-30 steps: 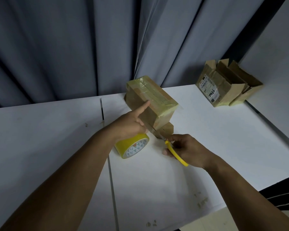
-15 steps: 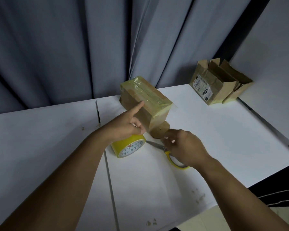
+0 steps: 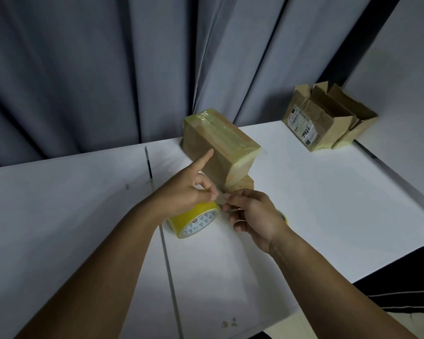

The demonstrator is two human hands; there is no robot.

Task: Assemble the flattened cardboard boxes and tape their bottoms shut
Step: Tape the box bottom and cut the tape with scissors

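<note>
While pinching a tape strip (image 3: 222,198) between left hand (image 3: 185,195) and right hand (image 3: 255,217), poised over the tape roll (image 3: 196,223). Behind, toward the counter's (image 3: 328,204) far edge, a taped box (image 3: 218,148).

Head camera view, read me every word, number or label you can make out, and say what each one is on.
"7936", handwritten sideways, a likely reading only: on the white shipping label of the open cardboard box.
Printed lines and codes on that label: too small to read.
Core of the tape roll: a triangle pattern, any lettering blurred.
On the taped box: no text visible.
</note>
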